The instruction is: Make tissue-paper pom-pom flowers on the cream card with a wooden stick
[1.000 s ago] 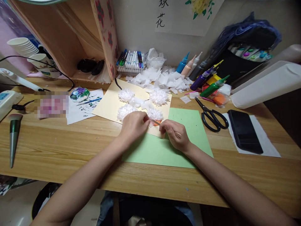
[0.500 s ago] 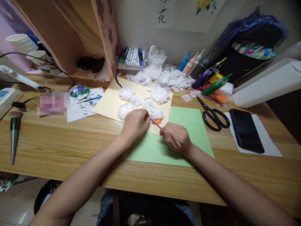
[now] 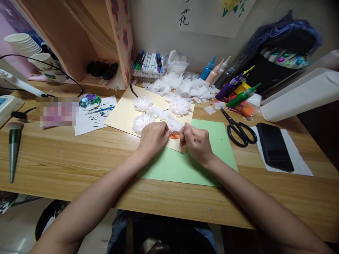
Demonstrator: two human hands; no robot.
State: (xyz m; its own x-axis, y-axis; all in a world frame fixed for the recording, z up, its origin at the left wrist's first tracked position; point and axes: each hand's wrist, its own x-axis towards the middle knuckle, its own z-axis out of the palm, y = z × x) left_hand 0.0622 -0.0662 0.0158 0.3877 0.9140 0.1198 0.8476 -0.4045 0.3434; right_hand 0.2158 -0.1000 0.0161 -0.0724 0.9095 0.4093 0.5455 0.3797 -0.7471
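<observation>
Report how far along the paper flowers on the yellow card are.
Done: three white tissue flowers sit on the yellow card. In hand: the left hand and right hand meet at a fourth flower showing orange beneath. Left: the pile of cut tissue and the green sheet lie unused.

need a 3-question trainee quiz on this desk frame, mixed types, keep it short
1. True or false: the scissors lie on the green paper.
2. Which is nearest the phone? A) brush with the green handle B) scissors C) stack of paper cups
3. What colour is the small piece between the left hand and the right hand?

Key
1. False: they lie on the bare table, right of the green paper.
2. B.
3. Orange, at the near edge of the yellow paper, beside a white tissue flower.
</observation>
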